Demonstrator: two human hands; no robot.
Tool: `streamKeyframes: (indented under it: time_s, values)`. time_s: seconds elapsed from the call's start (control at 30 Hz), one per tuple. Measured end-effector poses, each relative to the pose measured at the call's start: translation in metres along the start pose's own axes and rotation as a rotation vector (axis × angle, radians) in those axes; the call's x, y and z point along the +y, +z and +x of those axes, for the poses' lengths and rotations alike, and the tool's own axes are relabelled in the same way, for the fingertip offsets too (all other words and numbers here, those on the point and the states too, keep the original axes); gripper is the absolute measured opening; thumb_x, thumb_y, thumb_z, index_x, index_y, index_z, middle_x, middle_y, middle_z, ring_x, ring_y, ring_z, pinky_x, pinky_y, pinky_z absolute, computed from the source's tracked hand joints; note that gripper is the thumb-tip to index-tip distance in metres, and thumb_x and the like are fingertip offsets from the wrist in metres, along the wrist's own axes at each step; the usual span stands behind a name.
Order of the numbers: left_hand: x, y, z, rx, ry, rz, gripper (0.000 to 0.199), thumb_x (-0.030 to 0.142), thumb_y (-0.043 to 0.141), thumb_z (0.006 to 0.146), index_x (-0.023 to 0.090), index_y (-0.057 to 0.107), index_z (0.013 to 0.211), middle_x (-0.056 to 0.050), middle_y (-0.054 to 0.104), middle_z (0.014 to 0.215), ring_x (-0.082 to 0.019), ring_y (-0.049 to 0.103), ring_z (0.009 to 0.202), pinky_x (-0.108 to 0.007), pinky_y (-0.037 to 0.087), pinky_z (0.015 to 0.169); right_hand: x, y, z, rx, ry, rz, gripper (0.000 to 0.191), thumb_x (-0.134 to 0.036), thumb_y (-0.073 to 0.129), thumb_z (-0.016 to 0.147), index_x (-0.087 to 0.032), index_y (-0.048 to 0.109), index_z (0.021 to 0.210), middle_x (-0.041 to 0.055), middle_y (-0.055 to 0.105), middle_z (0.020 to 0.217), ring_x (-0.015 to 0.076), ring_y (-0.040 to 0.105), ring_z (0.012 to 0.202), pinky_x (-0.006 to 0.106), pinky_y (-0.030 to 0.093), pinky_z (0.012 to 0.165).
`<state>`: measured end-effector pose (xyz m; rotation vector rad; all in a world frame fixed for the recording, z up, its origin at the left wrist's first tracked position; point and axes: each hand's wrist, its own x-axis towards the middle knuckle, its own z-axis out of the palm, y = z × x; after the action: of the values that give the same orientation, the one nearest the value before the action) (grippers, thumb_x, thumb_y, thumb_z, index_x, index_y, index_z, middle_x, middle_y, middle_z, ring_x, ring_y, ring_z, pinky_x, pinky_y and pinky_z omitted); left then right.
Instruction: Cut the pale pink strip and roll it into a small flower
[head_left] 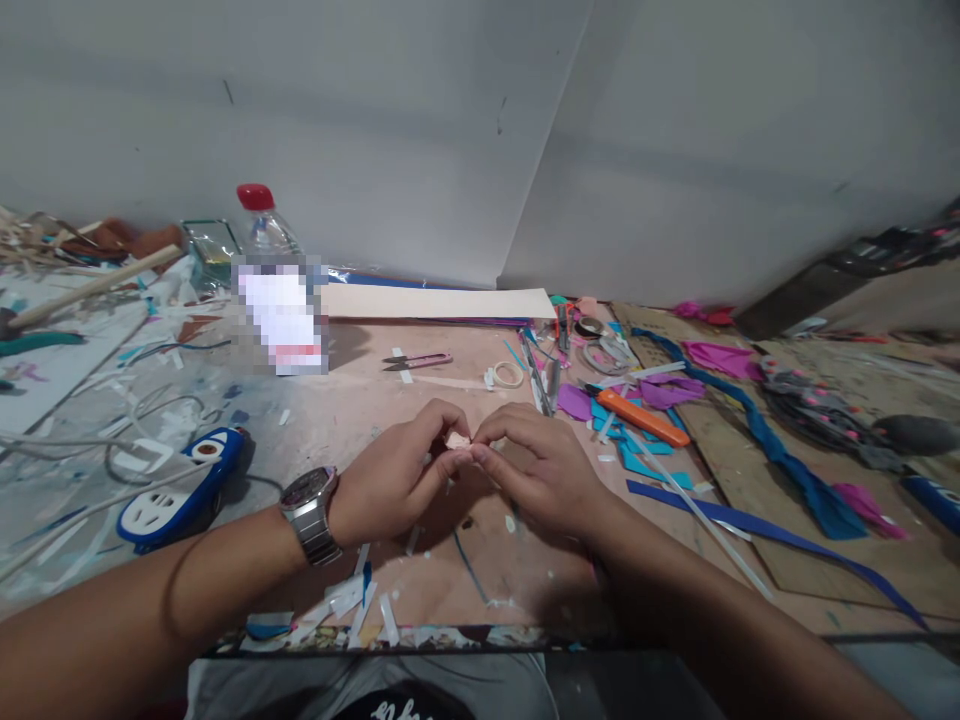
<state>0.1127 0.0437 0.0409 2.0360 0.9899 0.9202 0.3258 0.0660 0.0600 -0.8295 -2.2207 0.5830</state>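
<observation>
Both hands meet over the middle of the table, fingertips nearly touching. Between the thumb and fingers of my left hand point(409, 462) is a small pale pink piece point(457, 441), perhaps paper or fabric; its exact kind is too small to tell. My right hand point(544, 470) pinches at the right end of that same piece with thumb and forefinger. Beyond the hands lie thread snips point(417, 361) with pink handles and a small roll of tape point(508, 374). To the right of my right hand rests an orange utility knife point(643, 417) on blue scraps.
A blue-and-white power strip point(184, 487) with cables sits at left. Behind stand a red-capped bottle point(259, 205) and a blurred phone-like screen point(283, 315), beside a long cream sheet point(435, 302). Blue strips point(780, 530) cross a cardboard sheet point(787, 570) at right.
</observation>
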Motion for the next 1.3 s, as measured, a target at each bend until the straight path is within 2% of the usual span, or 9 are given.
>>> streamKeyframes:
  time_s: [0.23,0.47,0.6,0.77,0.9,1.0,1.17,1.23,1.3]
  values:
    - [-0.0018,0.0014,-0.0019,-0.012,0.041,0.068,0.026,0.044,0.043,0.106,0.02,0.048,0.114,-0.002,0.066,0.084,-0.017,0.064,0.071,-0.03,0.047,0.066,-0.0001,-0.0008,0.002,-0.054,0.049,0.075,0.018,-0.031,0.066,0.097,-0.019,0.069,0.084,0.0035,0.07,0.084,0.0175,0.064,0.081,0.031,0.046,0.076]
    - [-0.0003,0.0013,-0.0039,-0.045,0.065,0.116,0.04,0.041,0.039,0.107,0.02,0.038,0.142,-0.012,0.071,0.111,-0.022,0.07,0.082,-0.034,0.052,0.071,0.0017,0.0001,0.0005,-0.039,0.045,0.103,0.019,-0.034,0.069,0.096,-0.019,0.071,0.085,0.0044,0.07,0.088,0.0179,0.064,0.086,0.032,0.047,0.079]
    - [-0.0051,0.0012,-0.0035,-0.039,0.116,0.111,0.038,0.036,0.04,0.107,0.024,0.038,0.143,-0.012,0.069,0.123,-0.023,0.072,0.094,-0.035,0.053,0.078,0.0022,-0.0003,0.0001,-0.044,0.047,0.102,0.017,-0.035,0.07,0.095,-0.02,0.072,0.087,0.0052,0.069,0.09,0.018,0.065,0.087,0.032,0.048,0.08]
    - [-0.0067,0.0016,-0.0036,-0.017,0.139,0.082,0.038,0.032,0.04,0.107,0.023,0.037,0.144,-0.014,0.064,0.134,-0.023,0.07,0.107,-0.037,0.055,0.088,0.0043,-0.0007,0.0001,-0.022,-0.052,0.039,0.013,-0.031,0.066,0.098,-0.022,0.075,0.097,0.0061,0.068,0.094,0.0192,0.064,0.09,0.033,0.05,0.08]
    - [-0.003,0.0023,-0.0035,-0.019,0.14,0.035,0.038,0.03,0.039,0.107,0.023,0.036,0.145,-0.014,0.062,0.139,-0.024,0.066,0.118,-0.038,0.053,0.096,0.0058,-0.0006,0.0,-0.003,-0.105,-0.012,0.01,-0.027,0.067,0.097,-0.023,0.075,0.096,0.0056,0.069,0.093,0.0202,0.064,0.09,0.035,0.05,0.081]
    - [-0.0007,0.0022,-0.0038,-0.032,0.125,0.023,0.039,0.031,0.038,0.108,0.023,0.036,0.145,-0.014,0.062,0.139,-0.024,0.067,0.115,-0.039,0.053,0.094,0.0055,-0.0006,0.0,0.026,-0.114,-0.039,0.01,-0.03,0.068,0.096,-0.022,0.073,0.092,0.0055,0.069,0.09,0.0213,0.063,0.09,0.037,0.049,0.082]
    - [-0.0005,0.0009,-0.0047,-0.066,0.111,0.001,0.041,0.033,0.037,0.108,0.022,0.036,0.147,-0.012,0.07,0.122,-0.02,0.071,0.089,-0.037,0.054,0.082,0.0051,0.0007,-0.0011,0.05,-0.116,-0.036,0.014,-0.034,0.069,0.095,-0.021,0.068,0.09,0.0038,0.067,0.085,0.0209,0.061,0.087,0.038,0.047,0.083]
    - [-0.0009,0.0007,-0.005,-0.067,0.114,-0.01,0.042,0.032,0.038,0.107,0.022,0.036,0.148,-0.013,0.069,0.125,-0.021,0.071,0.094,-0.038,0.054,0.085,0.0051,0.0015,-0.0019,0.053,-0.101,-0.029,0.014,-0.034,0.071,0.094,-0.021,0.066,0.091,0.0036,0.067,0.086,0.0203,0.061,0.086,0.037,0.046,0.082]
    - [-0.0013,0.0008,-0.0052,-0.063,0.139,-0.021,0.045,0.03,0.04,0.106,0.023,0.033,0.15,-0.014,0.064,0.136,-0.024,0.069,0.108,-0.04,0.053,0.093,0.0045,0.0022,-0.0026,0.047,-0.083,-0.035,0.015,-0.035,0.072,0.093,-0.021,0.065,0.095,0.0033,0.066,0.085,0.02,0.06,0.084,0.036,0.047,0.08]
